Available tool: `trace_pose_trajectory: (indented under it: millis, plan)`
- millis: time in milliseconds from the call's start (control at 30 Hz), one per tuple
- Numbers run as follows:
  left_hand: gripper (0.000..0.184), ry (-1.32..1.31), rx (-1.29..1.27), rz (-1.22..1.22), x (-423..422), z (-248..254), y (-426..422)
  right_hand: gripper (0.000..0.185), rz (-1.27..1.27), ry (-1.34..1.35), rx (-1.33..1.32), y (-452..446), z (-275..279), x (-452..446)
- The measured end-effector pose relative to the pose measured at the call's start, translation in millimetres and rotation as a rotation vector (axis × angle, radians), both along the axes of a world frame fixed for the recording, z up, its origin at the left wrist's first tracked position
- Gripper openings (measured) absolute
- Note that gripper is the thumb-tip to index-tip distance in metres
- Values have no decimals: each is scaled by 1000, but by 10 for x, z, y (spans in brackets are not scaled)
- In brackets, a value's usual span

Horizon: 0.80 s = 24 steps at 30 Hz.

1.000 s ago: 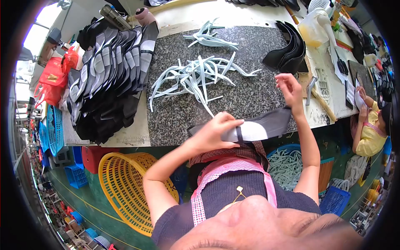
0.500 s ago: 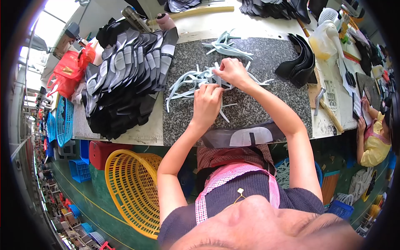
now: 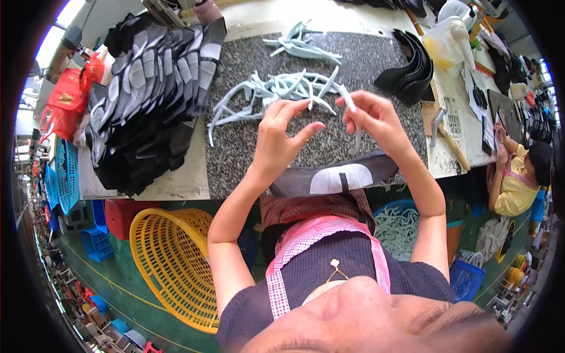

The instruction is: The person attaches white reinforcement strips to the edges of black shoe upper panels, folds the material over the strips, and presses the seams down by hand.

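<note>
A tangle of pale blue-green foam-like strips (image 3: 279,88) lies on the speckled stone slab (image 3: 241,170). My right hand (image 3: 376,120), to the right of the tangle, pinches one pale strip (image 3: 347,99) between thumb and fingers. One end of that strip hangs below the hand. At the tangle's near edge my left hand (image 3: 279,132) is open, thumb and fingers apart, with nothing in it. A curved dark fabric piece (image 3: 294,181) with a white patch (image 3: 359,177) rests at the slab's near edge, below both hands.
A smaller strip bunch (image 3: 297,44) lies farther back. Layered black-and-grey pieces (image 3: 156,88) are heaped left; curved black pieces (image 3: 406,73) stand right. A yellow basket (image 3: 141,253) and a tub of strips (image 3: 397,226) are below the table. A co-worker (image 3: 518,176) sits far right.
My right hand has moved right, away from the tangle, with a strip between its fingers. My left hand has opened and come off the strips. The whole view has shifted somewhat.
</note>
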<state>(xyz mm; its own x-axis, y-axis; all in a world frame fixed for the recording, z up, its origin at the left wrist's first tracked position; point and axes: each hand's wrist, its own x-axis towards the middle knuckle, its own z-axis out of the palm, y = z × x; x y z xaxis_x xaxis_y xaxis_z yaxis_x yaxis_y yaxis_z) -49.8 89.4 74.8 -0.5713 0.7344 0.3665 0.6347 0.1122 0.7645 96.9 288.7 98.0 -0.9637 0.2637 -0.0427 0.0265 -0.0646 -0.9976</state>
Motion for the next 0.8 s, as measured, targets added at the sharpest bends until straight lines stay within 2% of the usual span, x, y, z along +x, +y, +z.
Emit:
trace_pose_trajectory:
  millis: [33, 100, 133, 167, 233, 267, 367, 400, 533, 800]
  plan:
    - [64, -222, -7, -77, 110, 59, -15, 29, 40, -28, -3, -81, 9, 118]
    - [83, -476, 11, -215, 257, 40, -46, 25, 69, -164, -2, -253, 21, 313]
    - [89, -482, 70, -282, 311, -22, -48, 24, 108, -186, 33, -299, 46, 398]
    - [81, -483, 100, -313, 382, -3, -69, 21, 91, -291, 75, -375, 132, 455]
    - [66, -324, 147, -339, 473, -50, -127, 18, 60, -282, 309, -491, 128, 547]
    - [48, -269, 134, -306, 525, -17, -161, 15, 43, -178, 444, -527, 116, 576]
    - [37, -236, 129, -303, 592, -215, -343, 14, 47, -150, 504, -613, 43, 653]
    - [28, -334, 96, -258, 650, -202, -399, 13, 36, -142, 515, -643, -4, 672]
    - [13, -687, 199, -126, 841, -345, -655, 12, 54, -151, 472, -729, -168, 735]
    - [19, -831, 45, -10, 804, -431, -964, 13, 76, -197, 492, -893, -264, 578]
